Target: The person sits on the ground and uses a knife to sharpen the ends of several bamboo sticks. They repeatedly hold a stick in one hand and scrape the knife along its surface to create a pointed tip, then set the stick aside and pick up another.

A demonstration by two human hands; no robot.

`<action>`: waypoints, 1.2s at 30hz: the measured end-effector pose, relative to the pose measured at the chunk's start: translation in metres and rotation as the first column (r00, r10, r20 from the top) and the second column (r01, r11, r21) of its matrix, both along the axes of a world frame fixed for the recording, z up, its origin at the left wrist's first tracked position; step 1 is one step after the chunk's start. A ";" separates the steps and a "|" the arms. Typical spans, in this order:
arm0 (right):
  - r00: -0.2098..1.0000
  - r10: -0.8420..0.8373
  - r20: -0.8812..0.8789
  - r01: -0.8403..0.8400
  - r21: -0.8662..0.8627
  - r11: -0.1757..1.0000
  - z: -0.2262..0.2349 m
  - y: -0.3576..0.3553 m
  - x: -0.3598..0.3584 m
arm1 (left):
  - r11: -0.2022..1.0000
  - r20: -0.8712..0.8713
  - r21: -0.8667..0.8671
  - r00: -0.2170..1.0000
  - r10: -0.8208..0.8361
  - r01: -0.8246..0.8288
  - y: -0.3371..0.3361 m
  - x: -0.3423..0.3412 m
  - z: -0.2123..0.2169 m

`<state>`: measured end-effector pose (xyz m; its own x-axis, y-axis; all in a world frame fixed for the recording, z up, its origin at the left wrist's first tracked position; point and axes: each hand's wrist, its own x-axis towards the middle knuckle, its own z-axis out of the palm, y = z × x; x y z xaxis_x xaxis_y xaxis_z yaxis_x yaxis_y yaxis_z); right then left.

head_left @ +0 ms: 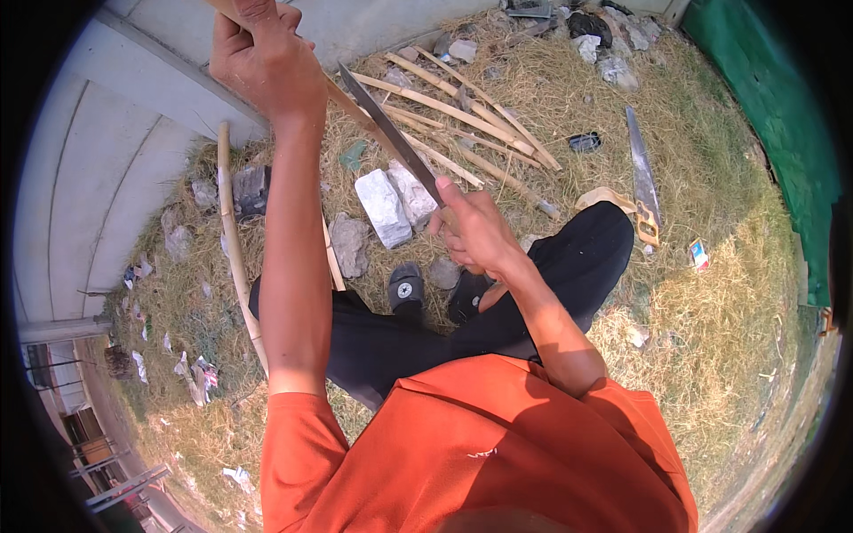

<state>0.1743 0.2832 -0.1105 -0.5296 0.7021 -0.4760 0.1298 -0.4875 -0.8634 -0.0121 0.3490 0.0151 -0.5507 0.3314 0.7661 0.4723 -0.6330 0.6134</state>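
Note:
At the upper left, my left hand (267, 69) is raised with its fingers wrapped round a bamboo piece (345, 99), which slants down toward the middle. My right hand (477, 228) grips the handle of a long, dark, slightly curved knife (388, 131). Its blade points up and left and lies along the bamboo; I cannot tell whether the edge touches it. Below the blade, a white block (384, 209) and a pale stone (413, 191) rest on the ground. Several cut bamboo lengths (462, 114) lie ahead of my hands.
A handsaw (641, 164) lies on dry grass at the right, near a small black object (584, 141). One long bamboo pole (233, 235) leans at the left by the pale wall (98, 142). Green sheeting (764, 115) borders the right. My sandals (407, 286) are among stones.

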 end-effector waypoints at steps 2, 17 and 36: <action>0.966 -0.047 -0.256 0.039 -0.036 0.999 0.021 -0.001 0.002 | 0.999 -0.027 0.054 1.000 0.005 -0.004 0.011 -0.006 0.011; 0.896 -0.274 0.348 0.187 0.265 0.946 -0.152 -0.024 0.020 | 0.999 0.011 0.029 1.000 0.024 -0.024 0.011 -0.018 0.001; 0.942 -0.180 -0.282 0.309 0.528 0.791 0.052 -0.046 -0.002 | 0.946 -0.009 -0.035 0.946 -0.323 0.323 -0.026 -0.035 -0.001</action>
